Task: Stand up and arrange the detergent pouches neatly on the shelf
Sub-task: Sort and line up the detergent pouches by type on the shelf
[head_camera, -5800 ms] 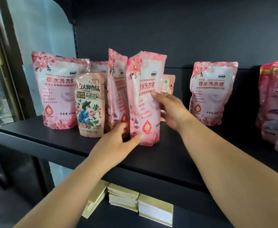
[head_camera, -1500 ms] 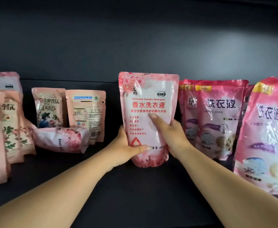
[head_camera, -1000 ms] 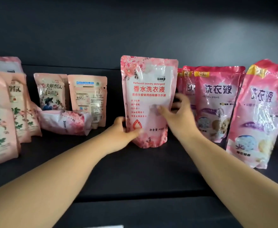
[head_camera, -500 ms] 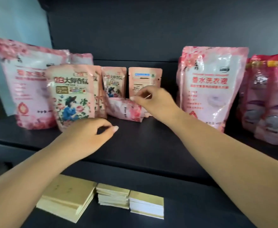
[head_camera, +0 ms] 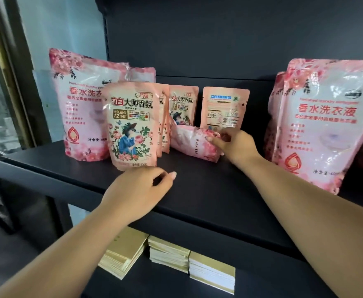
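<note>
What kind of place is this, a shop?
Probably a shop or stockroom. Many same-brand detergent pouches stand in rows on a dark display shelf, one printed with a price tag, and stacks of booklets sit on the shelf below.

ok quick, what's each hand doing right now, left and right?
Left hand: holds nothing, fingers loosely curled above the shelf.
Right hand: grips the end of the fallen pouch.

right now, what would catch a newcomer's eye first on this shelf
Probably the one pink pouch lying on its side mid-shelf among upright ones, with the right hand gripping its end. Next, the floral pouch standing in front at the left, and the left hand hovering just below it.
</note>
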`<move>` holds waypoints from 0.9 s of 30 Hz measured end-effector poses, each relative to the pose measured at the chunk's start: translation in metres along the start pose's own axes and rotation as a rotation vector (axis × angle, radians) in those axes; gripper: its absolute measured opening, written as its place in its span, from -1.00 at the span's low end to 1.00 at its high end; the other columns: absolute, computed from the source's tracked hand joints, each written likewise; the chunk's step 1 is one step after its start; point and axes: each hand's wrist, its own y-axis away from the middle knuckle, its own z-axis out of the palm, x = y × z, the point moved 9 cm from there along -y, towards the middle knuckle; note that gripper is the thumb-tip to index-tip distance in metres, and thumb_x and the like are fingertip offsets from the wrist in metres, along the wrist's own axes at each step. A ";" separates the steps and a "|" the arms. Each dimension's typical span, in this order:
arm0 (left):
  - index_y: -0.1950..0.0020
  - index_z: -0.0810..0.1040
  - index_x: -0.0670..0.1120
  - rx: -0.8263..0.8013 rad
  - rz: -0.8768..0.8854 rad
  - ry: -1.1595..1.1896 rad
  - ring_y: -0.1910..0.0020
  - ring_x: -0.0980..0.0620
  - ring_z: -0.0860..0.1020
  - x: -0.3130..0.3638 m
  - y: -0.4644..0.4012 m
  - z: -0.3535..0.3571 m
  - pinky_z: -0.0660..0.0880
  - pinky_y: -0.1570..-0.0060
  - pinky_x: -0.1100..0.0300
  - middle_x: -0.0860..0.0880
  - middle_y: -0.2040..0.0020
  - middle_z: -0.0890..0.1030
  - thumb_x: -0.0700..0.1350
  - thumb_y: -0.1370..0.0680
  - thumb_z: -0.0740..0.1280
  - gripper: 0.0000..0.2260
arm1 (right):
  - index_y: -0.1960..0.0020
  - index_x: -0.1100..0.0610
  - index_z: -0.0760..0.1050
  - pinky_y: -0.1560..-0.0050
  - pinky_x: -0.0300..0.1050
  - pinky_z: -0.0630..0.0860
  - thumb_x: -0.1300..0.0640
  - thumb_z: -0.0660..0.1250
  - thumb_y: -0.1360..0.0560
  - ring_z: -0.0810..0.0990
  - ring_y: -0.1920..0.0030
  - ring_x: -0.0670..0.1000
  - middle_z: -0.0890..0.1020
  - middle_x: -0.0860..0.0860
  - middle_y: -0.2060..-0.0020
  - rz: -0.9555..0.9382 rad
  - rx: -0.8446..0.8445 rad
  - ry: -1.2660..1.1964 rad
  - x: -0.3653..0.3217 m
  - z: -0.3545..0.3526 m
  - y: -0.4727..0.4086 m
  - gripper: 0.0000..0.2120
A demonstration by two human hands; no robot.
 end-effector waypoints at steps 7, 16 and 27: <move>0.14 0.56 -0.06 0.005 0.006 0.014 0.31 0.03 0.54 0.003 0.003 -0.004 0.48 0.24 0.07 -0.03 0.36 0.55 0.19 -0.55 0.07 -0.60 | 0.28 0.24 0.47 0.31 -0.26 0.37 0.06 0.21 -0.58 0.48 0.25 0.06 0.56 0.11 0.27 0.007 0.125 -0.128 -0.014 -0.032 0.025 -0.67; 0.19 0.48 -0.02 0.032 -0.002 -0.022 0.22 0.01 0.52 0.009 0.013 -0.008 0.43 0.19 0.15 0.03 0.32 0.51 0.23 -0.56 -0.04 -0.55 | 0.28 0.14 0.28 0.41 -0.17 0.60 0.38 0.25 -0.50 0.62 0.43 -0.02 0.62 0.06 0.43 0.383 -0.206 -0.943 0.001 -0.037 0.113 -0.73; -0.33 0.41 0.03 -0.328 -0.116 0.179 -0.37 -0.09 0.32 0.041 0.025 0.019 0.16 -0.35 0.04 -0.13 -0.38 0.39 0.31 -0.53 -0.17 -0.39 | 0.15 0.16 0.46 0.59 -0.28 0.49 -0.09 0.28 -0.48 0.44 0.58 -0.12 0.44 0.00 0.54 0.725 -0.455 -0.787 0.003 -0.014 0.152 -0.71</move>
